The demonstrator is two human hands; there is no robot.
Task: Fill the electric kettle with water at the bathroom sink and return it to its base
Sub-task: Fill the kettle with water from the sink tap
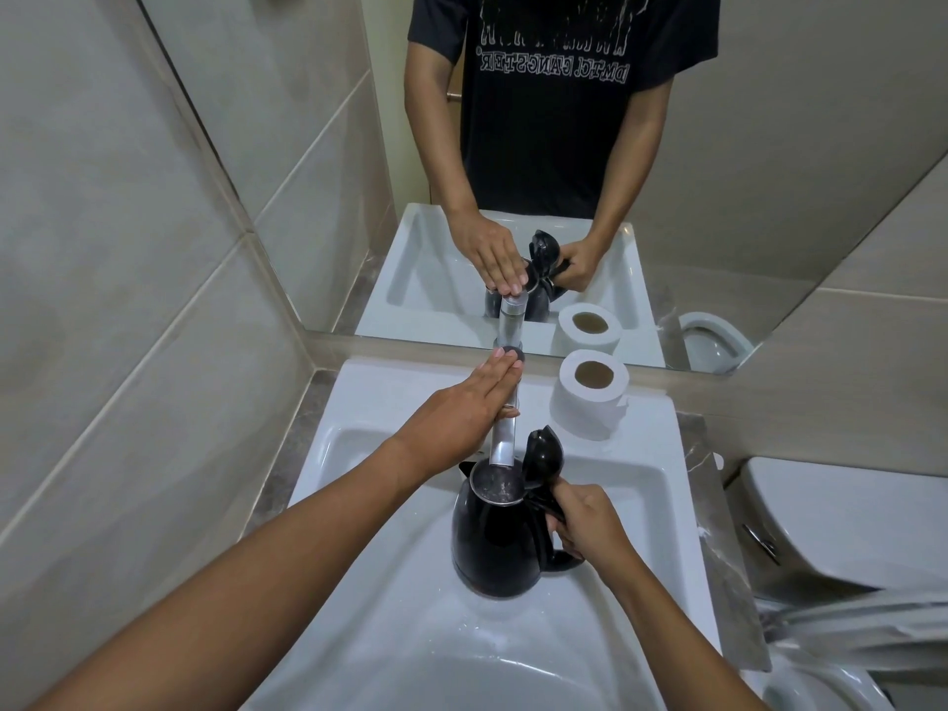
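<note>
Tiled bathroom, white sink (641, 484) set against a wall mirror (538, 171). Black electric kettle (495, 541) standing upright inside the basin, close to the back rim and a little toward the right edge of the sink, lid (545, 451) flipped up and back toward the handle. Chrome faucet (502, 438) reaching forward from the back rim, spout end directly over the open mouth of the kettle, so water would fall straight in. Water level inside not clear; something glinting at the mouth, no stream distinguishable.

Right hand (585, 526) on the right side of the kettle, fingers curled around the handle, gripping it firmly. Handle pointing to the right edge of the sink, spout to the left, so the long vertical axis of the kettle stays just left of this grip. Left hand (451, 407) stretched flat over the top of the faucet, fingers straight and resting on the lever, holding nothing.

Likely step in hand: filling, with the left hand controlling the flow. For the next move, probably closing the tap with the left hand, being the nearer one, then lifting the kettle straight up and toward the right, clear of the spout above it. Risk of knocking the rim against the faucet if lifted too early.

Toilet paper roll (590, 392) on the back right corner of the sink. Toilet tank (846, 515) beyond the right edge. No kettle base in view.
</note>
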